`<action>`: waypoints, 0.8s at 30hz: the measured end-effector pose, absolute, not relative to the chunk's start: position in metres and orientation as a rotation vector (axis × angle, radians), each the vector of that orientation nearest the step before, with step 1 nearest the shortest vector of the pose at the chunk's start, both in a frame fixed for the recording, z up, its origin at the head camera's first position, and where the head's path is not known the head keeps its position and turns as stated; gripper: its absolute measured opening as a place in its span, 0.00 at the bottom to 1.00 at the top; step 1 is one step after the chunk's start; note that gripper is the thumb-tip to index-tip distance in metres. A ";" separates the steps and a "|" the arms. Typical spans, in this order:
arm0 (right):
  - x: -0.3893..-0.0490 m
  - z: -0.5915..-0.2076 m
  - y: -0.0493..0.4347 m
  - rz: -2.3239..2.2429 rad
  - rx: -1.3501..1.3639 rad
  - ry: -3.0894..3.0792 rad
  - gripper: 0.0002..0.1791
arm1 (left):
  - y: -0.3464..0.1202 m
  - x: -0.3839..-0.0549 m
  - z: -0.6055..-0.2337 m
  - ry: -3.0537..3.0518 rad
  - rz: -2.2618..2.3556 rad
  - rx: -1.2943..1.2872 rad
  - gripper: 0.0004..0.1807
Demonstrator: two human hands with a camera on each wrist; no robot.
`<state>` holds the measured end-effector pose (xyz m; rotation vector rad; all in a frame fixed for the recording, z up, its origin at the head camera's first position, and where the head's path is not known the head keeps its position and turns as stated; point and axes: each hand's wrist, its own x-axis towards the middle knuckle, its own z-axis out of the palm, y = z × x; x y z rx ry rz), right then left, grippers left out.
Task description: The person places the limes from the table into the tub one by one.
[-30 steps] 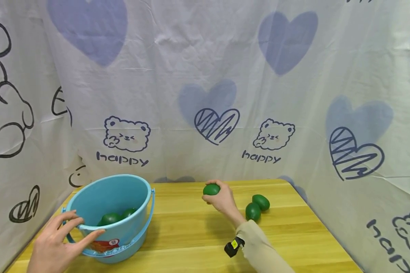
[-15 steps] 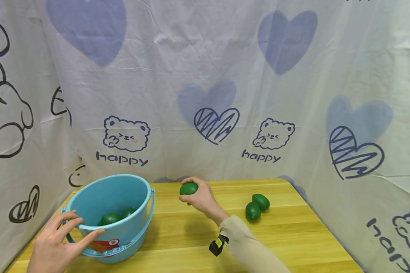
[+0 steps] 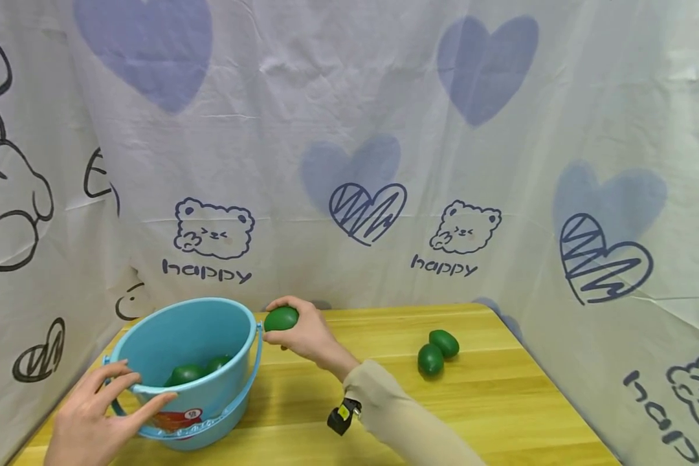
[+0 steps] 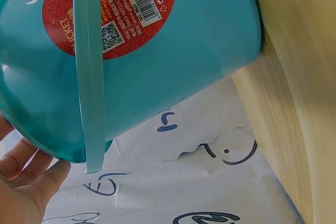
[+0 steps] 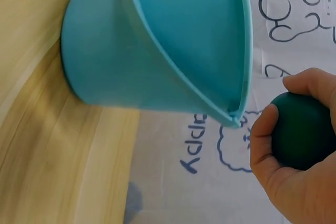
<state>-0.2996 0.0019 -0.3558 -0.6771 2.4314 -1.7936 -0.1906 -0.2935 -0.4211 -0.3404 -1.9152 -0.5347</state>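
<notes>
A light blue bucket [image 3: 180, 330] stands on the table at the left, with dark green fruits [image 3: 188, 374] inside. My left hand [image 3: 90, 411] holds its near left rim, fingers over the edge and thumb along the outside; in the left wrist view, fingertips [image 4: 52, 177] show at the rim. Between thumb and fingers, my right hand [image 3: 309, 333] grips a smooth, dark green, egg-shaped fruit [image 3: 281, 318] above the table, just right of the bucket rim. The right wrist view shows this fruit [image 5: 302, 129] beside the bucket's opening. The palm hides part of it.
Two more green fruits [image 3: 430, 360] lie together on the right of the yellow wooden table [image 3: 373, 414]. The bucket's handle [image 4: 90, 77] hangs down across its front. A white printed cloth [image 3: 303, 272] surrounds the table at the back and sides.
My right hand has carried the green fruit leftward from the table's middle to the bucket's right rim. The left hand, the bucket and the two fruits on the table stay put.
</notes>
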 end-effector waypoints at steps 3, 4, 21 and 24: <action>-0.298 -0.351 -0.006 -1.774 -0.707 2.404 0.23 | -0.294 -0.190 -0.422 -1.923 -0.544 -0.331 0.37; -0.298 -0.350 -0.008 -1.758 -0.722 2.402 0.24 | -0.294 -0.190 -0.422 -1.919 -0.542 -0.330 0.37; -0.298 -0.335 -0.043 -1.440 -0.919 2.662 0.31 | -0.293 -0.190 -0.419 -1.961 -0.515 -0.324 0.37; -0.298 -0.336 -0.045 -1.425 -0.912 2.678 0.32 | -0.293 -0.189 -0.419 -1.957 -0.528 -0.330 0.38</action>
